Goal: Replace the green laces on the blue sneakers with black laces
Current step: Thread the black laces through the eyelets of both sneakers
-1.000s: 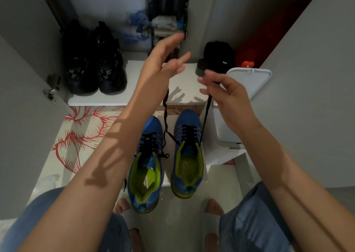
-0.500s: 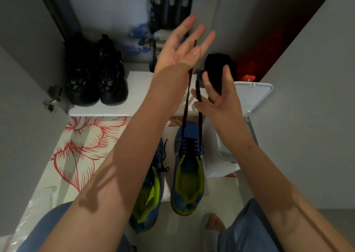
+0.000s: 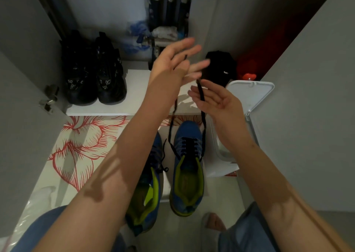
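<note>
At the right grip (image 3: 219, 102): palm up, fingers straight, nothing clasped, only the black lace (image 3: 200, 93) draped across them. At the left grip (image 3: 172, 67): raised higher, fingers splayed and blurred, the lace's other end showing between them; impossible to tell whether pinched. Down from both, two strands to the right blue sneaker (image 3: 187, 184), eyelets already threaded in black, on the floor just beside the left blue sneaker (image 3: 148, 200). Behind, black shoes (image 3: 92, 75) on a white shelf (image 3: 134, 90).
</note>
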Motion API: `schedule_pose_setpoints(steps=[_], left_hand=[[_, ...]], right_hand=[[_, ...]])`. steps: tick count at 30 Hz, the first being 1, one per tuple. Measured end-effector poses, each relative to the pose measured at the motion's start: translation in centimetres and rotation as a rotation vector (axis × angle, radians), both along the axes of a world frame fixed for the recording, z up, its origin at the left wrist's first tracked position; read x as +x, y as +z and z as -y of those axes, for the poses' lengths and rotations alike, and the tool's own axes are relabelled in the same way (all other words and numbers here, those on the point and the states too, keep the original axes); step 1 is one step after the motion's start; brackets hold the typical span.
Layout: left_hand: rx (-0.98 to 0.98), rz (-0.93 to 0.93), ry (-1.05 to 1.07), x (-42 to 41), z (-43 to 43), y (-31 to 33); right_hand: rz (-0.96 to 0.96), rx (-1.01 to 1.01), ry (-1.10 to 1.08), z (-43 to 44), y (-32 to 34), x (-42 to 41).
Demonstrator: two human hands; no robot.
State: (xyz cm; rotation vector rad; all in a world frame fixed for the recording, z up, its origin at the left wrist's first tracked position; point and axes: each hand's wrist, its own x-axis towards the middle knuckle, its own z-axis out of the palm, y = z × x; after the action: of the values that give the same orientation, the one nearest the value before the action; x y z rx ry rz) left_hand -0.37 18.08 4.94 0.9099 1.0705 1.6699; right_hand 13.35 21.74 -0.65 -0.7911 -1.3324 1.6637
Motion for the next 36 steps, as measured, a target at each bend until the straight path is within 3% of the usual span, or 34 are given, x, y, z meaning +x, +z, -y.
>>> schedule_pose_setpoints(steps=[3,6,9,15,17,23,31,36], left_hand=[[-0.252,-0.179,0.071,-0.4,0.5,-2.0],[-0.464,-0.232,0.025,-0.7,1.2,-4.4],[-0.647,-0.405,-0.048,-0.8,2.0,-6.5],[-0.759,-0.546,-0.073,-0.8,4.1,-9.5],[-0.721,-0.674,-0.1,-0.7,4.3,-10.2],[-0.662,-0.821,-0.139,-0.1,3.9,-11.5],[-0.674,-1.178,-0.306,0.9,5.6,-13.2],[-0.643,-1.249,-0.3,1.3,5.7,-13.4]], right_hand=[[0.18,0.005,-0.037,-0.6,-0.9,1.0],[0.278,-0.101,0.018,-0.9,-2.0,1.9],[0.514,-0.06,0.105,-1.0,-3.6,2.2],[0.934,0.087,0.483,0.4,-6.9,2.6],[0.955,0.112,0.549,0.9,-7.3,2.8],[1.023,0.248,0.516,1.5,-8.3,2.4],[0.935,0.097,0.352,0.9,-8.0,2.4],[0.919,0.057,0.27,0.0,-7.9,3.3]])
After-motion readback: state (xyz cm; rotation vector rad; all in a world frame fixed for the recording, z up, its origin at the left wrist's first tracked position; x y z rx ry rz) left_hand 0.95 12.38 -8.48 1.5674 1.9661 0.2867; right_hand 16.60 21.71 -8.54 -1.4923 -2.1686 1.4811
